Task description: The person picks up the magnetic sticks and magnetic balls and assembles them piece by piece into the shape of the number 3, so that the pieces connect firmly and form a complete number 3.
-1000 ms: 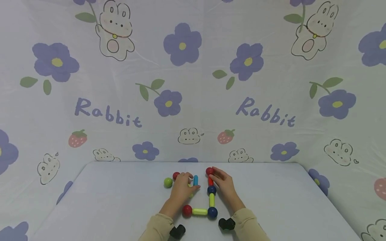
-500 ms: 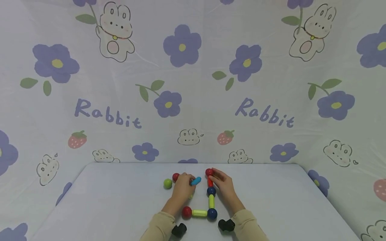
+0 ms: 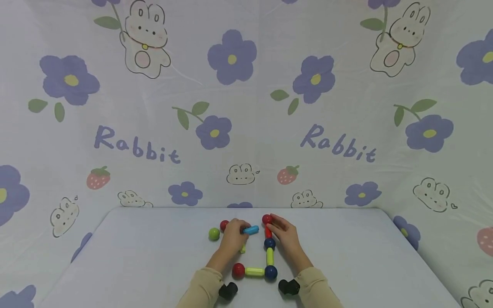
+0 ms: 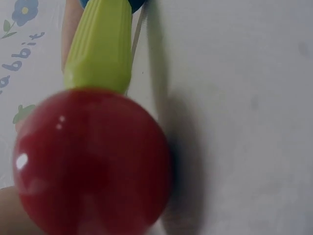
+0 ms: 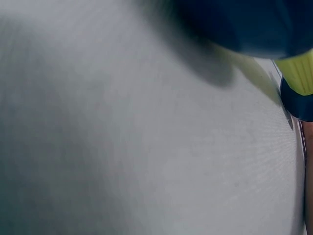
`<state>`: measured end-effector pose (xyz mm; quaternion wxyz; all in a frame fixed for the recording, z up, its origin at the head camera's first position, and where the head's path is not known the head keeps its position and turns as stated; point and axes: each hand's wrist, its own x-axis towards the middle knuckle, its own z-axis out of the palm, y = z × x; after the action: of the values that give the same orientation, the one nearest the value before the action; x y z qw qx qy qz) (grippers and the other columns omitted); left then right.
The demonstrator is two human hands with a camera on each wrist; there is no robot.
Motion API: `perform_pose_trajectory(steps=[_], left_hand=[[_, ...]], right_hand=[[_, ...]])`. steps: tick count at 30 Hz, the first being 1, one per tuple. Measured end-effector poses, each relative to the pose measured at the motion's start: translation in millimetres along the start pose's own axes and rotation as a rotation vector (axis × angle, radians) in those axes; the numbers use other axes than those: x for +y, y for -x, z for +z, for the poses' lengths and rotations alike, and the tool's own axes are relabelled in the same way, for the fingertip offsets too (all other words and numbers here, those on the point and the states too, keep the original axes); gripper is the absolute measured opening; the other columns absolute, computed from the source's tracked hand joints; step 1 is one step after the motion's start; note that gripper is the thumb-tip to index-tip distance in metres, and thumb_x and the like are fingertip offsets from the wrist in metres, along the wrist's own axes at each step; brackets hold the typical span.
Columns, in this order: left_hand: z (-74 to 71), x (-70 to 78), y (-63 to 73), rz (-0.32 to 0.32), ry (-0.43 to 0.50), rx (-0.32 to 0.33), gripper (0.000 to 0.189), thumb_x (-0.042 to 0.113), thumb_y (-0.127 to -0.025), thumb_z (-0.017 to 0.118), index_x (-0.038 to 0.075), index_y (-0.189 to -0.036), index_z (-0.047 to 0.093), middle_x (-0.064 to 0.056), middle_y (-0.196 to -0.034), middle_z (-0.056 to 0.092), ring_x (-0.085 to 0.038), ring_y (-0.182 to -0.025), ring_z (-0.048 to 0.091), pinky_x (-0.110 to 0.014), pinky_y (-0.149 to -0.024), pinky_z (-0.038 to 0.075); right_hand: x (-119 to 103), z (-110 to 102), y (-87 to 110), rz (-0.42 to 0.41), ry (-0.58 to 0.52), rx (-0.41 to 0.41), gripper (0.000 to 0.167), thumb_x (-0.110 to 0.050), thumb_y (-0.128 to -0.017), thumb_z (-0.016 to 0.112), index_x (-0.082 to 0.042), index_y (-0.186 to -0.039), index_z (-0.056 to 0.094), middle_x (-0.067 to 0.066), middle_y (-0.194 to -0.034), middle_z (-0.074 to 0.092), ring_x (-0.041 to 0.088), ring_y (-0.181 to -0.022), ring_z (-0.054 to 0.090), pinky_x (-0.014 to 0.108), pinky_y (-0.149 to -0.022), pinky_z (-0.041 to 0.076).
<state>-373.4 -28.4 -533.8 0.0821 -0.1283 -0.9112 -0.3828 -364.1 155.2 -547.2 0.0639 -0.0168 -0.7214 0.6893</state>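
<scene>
My left hand [image 3: 233, 238] holds a light blue rod [image 3: 251, 230] by its left end; the other end points right toward the chain. My right hand [image 3: 286, 233] pinches the red ball [image 3: 267, 219] at the far end of the chain, its thumb by the short red rod [image 3: 268, 232]. Below that rod follow a dark blue ball [image 3: 269, 243], a yellow-green rod [image 3: 270, 256], another dark blue ball [image 3: 271, 272], a second yellow-green rod [image 3: 254, 272] and a red ball [image 3: 238, 270]. The left wrist view shows that near red ball [image 4: 93, 161] large; neither wrist view shows the fingertips.
A green ball [image 3: 214, 234] and a loose red ball [image 3: 224, 226] lie left of my left hand, which partly covers the red one. A yellow-green piece [image 3: 242, 248] shows partly below that hand. All rest on the white table [image 3: 146, 256], before a patterned cloth [image 3: 254, 107].
My left hand has taken hold of the light blue rod and turned it from pointing away to pointing right. The right hand and the chain stay nearly still.
</scene>
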Motion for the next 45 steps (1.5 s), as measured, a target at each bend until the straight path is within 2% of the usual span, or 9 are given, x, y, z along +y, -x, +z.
perform_pose_trajectory(steps=[9,19,34,45], left_hand=[[-4.5,4.6,-6.1,0.000,0.014,0.017,0.025,0.000,-0.074,0.070,0.011,-0.096,0.067,-0.002,-0.088,0.055,-0.012,-0.080,0.050,-0.028,-0.072,0.045],[-5.1,3.2,-15.9,0.069,-0.030,0.048,0.025,-0.004,-0.071,0.070,0.008,-0.093,0.068,-0.003,-0.086,0.057,-0.015,-0.082,0.051,-0.030,-0.074,0.044],[-5.5,5.7,-24.1,0.063,-0.075,0.011,0.024,-0.003,-0.075,0.066,0.009,-0.096,0.067,-0.001,-0.090,0.056,-0.016,-0.089,0.049,-0.029,-0.080,0.044],[-4.4,6.1,-27.8,0.114,-0.102,-0.003,0.026,-0.004,-0.078,0.064,0.010,-0.100,0.065,-0.001,-0.098,0.055,-0.015,-0.096,0.049,-0.029,-0.085,0.042]], right_hand=[[0.4,-0.3,-2.6,-0.015,-0.010,-0.017,0.046,-0.020,-0.081,0.067,-0.012,-0.124,0.053,0.007,-0.123,0.052,0.020,-0.113,0.048,0.034,-0.089,0.039],[-0.1,-0.5,-2.7,0.009,-0.013,0.000,0.043,-0.020,-0.080,0.068,-0.015,-0.121,0.056,0.003,-0.121,0.054,0.016,-0.110,0.050,0.031,-0.088,0.040],[3.5,-1.2,-2.9,0.001,-0.024,-0.016,0.045,-0.022,-0.081,0.067,-0.014,-0.123,0.054,0.004,-0.121,0.054,0.018,-0.111,0.049,0.034,-0.089,0.039],[0.3,-1.8,-1.1,-0.013,-0.017,-0.027,0.046,-0.023,-0.081,0.066,-0.012,-0.124,0.053,0.006,-0.122,0.053,0.019,-0.112,0.049,0.033,-0.089,0.039]])
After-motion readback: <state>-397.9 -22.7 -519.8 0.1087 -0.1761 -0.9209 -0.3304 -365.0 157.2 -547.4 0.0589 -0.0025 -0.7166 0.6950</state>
